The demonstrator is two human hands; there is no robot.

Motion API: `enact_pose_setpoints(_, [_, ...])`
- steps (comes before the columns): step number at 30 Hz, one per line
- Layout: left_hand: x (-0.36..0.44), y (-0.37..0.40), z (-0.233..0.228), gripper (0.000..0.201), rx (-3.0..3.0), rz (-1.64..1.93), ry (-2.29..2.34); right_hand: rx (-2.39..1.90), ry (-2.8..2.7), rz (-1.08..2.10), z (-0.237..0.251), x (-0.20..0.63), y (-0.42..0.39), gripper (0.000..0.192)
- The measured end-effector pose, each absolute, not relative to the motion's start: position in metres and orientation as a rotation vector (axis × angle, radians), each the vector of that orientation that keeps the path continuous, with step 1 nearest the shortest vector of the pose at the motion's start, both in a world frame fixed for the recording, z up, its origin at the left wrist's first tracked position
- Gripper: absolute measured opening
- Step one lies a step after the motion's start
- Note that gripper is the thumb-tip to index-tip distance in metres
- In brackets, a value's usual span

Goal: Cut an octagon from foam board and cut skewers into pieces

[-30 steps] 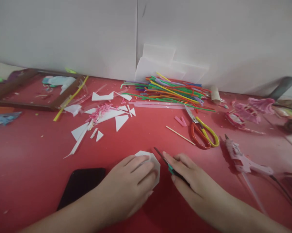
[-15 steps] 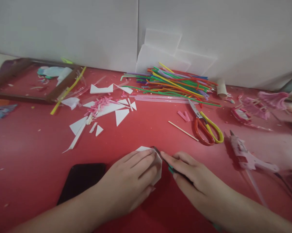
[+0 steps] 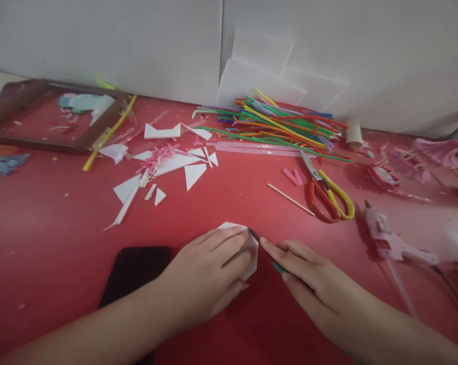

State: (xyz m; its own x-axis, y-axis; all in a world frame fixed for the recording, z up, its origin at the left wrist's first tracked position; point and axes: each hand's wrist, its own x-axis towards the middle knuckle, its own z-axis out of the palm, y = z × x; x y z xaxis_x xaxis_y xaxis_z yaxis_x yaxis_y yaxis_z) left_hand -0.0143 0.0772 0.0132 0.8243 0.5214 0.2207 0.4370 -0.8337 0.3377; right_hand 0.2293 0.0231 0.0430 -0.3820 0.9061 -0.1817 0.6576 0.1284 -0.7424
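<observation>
My left hand (image 3: 217, 271) lies over a white piece (image 3: 253, 257) with straight sides, low in the middle of the red table (image 3: 229, 203). The fingers on that hand are close together and bent over the top of it. I can't tell if they pinch it or just press on it. The white piece pokes out past my fingers at the top and on the right.

My right hand (image 3: 308, 274) is just beside it. Its fingers are pinching a knife (image 3: 254, 235) with a dark blade and a bit of green on it. The blade points up and left, and its tip is right at the white piece's top right corner. I can't tell if it touches.

A black phone (image 3: 137, 271) is partly under my left arm. Farther back are white scraps (image 3: 194, 176) with little pink bits (image 3: 158, 158) on top. Scissors (image 3: 323, 190) with one red handle and one yellow handle lie to the right, near a thin stick (image 3: 291, 199). A pink glue gun (image 3: 392, 243) lies on its side past my right hand. By the wall (image 3: 99, 40) is a big messy pile of colored sticks (image 3: 282, 121).
</observation>
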Motion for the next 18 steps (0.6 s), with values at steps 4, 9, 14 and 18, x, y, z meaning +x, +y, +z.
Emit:
enact_pose_setpoints(4, [-0.014, 0.078, 0.014, 0.041, 2.725, 0.443, 0.730, -1.502, -2.047, 1.121, 0.040, 0.237, 0.017, 0.059])
enact_pose_setpoints(9, [-0.015, 0.078, 0.012, 0.041, 2.720, 0.458, 0.725, -1.545, -2.015, 1.075, 0.028, 0.242, 0.007, 0.063])
enact_pose_setpoints(14, [-0.015, 0.078, 0.012, 0.042, 2.711, 0.445, 0.714, -1.395, -2.094, 1.053, 0.033, 0.244, 0.001, 0.052])
enact_pose_setpoints(18, [-0.015, 0.079, 0.013, 0.046, 2.706, 0.418, 0.721, -1.368, -2.184, 1.024, 0.044, 0.243, 0.000, 0.053])
